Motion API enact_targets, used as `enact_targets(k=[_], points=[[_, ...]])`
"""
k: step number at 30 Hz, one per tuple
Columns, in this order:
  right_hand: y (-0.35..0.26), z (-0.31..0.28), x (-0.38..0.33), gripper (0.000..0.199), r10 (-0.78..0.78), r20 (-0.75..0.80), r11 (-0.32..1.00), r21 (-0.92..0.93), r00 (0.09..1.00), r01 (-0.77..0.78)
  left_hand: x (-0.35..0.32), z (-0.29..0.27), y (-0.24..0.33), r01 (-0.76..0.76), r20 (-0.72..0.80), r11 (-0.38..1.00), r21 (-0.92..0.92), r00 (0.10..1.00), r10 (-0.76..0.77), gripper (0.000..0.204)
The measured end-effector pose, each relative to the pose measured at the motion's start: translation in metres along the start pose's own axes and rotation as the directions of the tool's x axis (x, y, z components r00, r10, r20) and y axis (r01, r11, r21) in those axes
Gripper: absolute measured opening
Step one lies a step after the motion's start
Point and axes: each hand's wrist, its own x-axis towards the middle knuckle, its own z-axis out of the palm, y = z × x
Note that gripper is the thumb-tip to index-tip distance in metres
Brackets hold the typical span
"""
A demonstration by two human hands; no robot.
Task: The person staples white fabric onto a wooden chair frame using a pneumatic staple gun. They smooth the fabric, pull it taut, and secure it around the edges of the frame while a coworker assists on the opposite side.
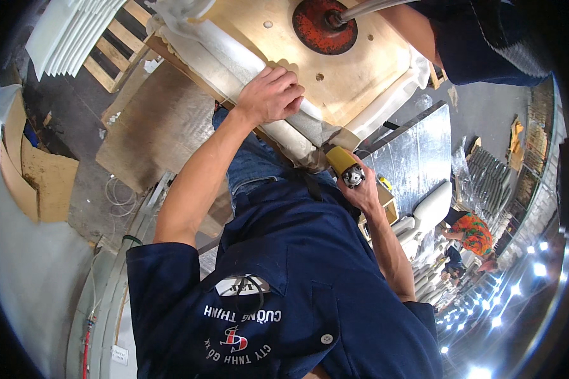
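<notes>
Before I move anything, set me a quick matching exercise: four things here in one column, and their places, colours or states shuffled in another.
Things:
1. Left hand
2. Right hand
3. Round disc
4. Stacked white panels

Places, colours or states:
A. Wrapped around the yellow tool
B. At the upper left of the view
C. At the padded edge of the wooden panel
D. Red with dark patches

Right pairs: 1-C, 2-A, 3-D, 4-B
</notes>
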Motion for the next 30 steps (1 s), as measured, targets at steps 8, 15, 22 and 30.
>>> enact_targets(k=[8, 15, 22, 30], points=[[-0.009, 0.001, -0.001, 0.063, 0.003, -0.009, 1.0, 0.027, 1.0, -0.003, 0.003, -0.002, 0.0, -0.037, -0.033, 0.999, -0.007, 0.999, 0.037, 0.011], [0.003, 0.002, -0.011, 0.069, 0.056, -0.019, 0.995, 0.087, 0.998, -0.054, 0.007, 0.001, 0.008, -0.018, 0.011, 0.999, 0.039, 1.0, 0.017, 0.016], [0.053, 0.013, -0.092, 0.073, 0.157, -0.265, 0.956, 0.281, 0.951, -0.08, 0.067, -0.009, 0.124, -0.026, 0.297, 0.991, -0.131, 0.953, 0.065, 0.035], [0.082, 0.042, -0.109, 0.074, 0.263, -0.472, 0.918, 0.391, 0.841, -0.068, 0.041, 0.038, 0.172, -0.082, 0.701, 0.988, 0.134, 0.713, -0.036, 0.017]])
